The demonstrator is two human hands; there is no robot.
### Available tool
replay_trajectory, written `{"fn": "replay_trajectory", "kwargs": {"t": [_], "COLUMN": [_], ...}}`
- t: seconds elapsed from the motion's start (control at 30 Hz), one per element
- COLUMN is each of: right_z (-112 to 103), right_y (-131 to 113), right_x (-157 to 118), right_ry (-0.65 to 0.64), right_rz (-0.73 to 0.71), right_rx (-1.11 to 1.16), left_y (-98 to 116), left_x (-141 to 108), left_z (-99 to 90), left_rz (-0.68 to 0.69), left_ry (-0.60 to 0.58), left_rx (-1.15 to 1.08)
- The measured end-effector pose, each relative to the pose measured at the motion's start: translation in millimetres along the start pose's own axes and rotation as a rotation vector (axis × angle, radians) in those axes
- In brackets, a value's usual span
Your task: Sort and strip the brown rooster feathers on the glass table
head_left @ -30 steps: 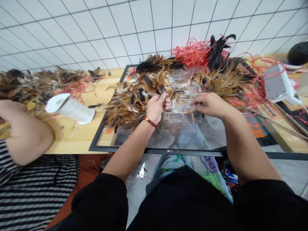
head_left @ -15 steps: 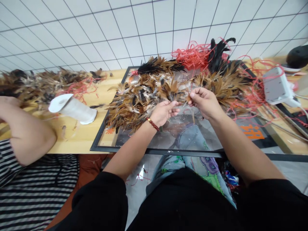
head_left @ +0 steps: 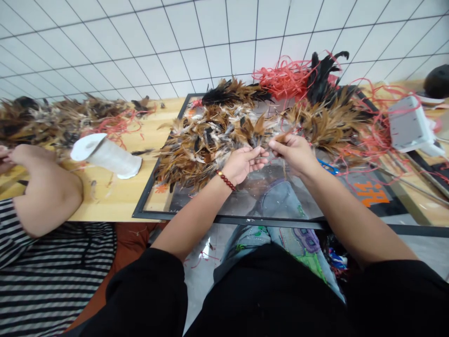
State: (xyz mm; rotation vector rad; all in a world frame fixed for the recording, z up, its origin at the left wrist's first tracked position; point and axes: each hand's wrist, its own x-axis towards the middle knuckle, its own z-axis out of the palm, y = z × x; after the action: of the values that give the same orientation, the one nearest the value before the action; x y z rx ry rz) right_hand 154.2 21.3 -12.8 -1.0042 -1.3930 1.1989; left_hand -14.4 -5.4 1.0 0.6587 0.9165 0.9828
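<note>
Over the glass panel (head_left: pixel 245 199), my right hand (head_left: pixel 296 153) is closed in a pinch around a brown feather (head_left: pixel 282 137). Just left of it, my left hand (head_left: pixel 242 166) has its thumb pressed to the forefinger. Whatever sits in that pinch is too small to make out. The fingertips of both hands nearly meet. A large pile of brown, black and white feathers (head_left: pixel 196 150) lies beyond and left of my left hand. Past my right hand fans out a bunch of brown feathers (head_left: pixel 326 119). Part of a blue object (head_left: pixel 328 166) shows beside my right wrist.
Tangled red plastic strips (head_left: pixel 286 79) lie against the tiled wall. At the right stands a white box-like device (head_left: pixel 407 124). Left of the panel, a white spool (head_left: pixel 115 159) lies on the wooden table (head_left: pixel 115 206). A co-worker's arm (head_left: pixel 49 187) rests beyond it, near more feathers (head_left: pixel 70 117).
My hands have come closer together. The brown feather now shows more clearly in my right hand, and the blue object has come into view beside my wrist. The co-worker's arm has shifted slightly.
</note>
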Motion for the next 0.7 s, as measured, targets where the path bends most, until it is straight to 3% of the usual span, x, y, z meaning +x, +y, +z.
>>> {"fn": "replay_trajectory", "kwargs": {"t": [0.2,0.43,0.53,0.63,0.7], "right_z": [-5,4,0,-14,-26], "right_y": [0,-2,-4,0,5], "right_x": [1,-3,2,10,13], "right_ry": [-0.06,-0.078,0.094,0.343,0.368], "right_rz": [-0.2,-0.193,-0.181,-0.182,-0.164], "right_rx": [-0.157,-0.186,-0.098,-0.026,-0.109], "left_y": [1,-5,-4,3,9], "left_x": [-1,-1,0,-1,0], "left_z": [1.3,0.6,-1.1,-2.8,-4.3], "left_rz": [-0.021,-0.004,0.011,0.115,0.191], "left_ry": [0.01,-0.064,-0.095,-0.055,-0.001], "left_rx": [0.04,0.271,0.32,0.188,0.057]}}
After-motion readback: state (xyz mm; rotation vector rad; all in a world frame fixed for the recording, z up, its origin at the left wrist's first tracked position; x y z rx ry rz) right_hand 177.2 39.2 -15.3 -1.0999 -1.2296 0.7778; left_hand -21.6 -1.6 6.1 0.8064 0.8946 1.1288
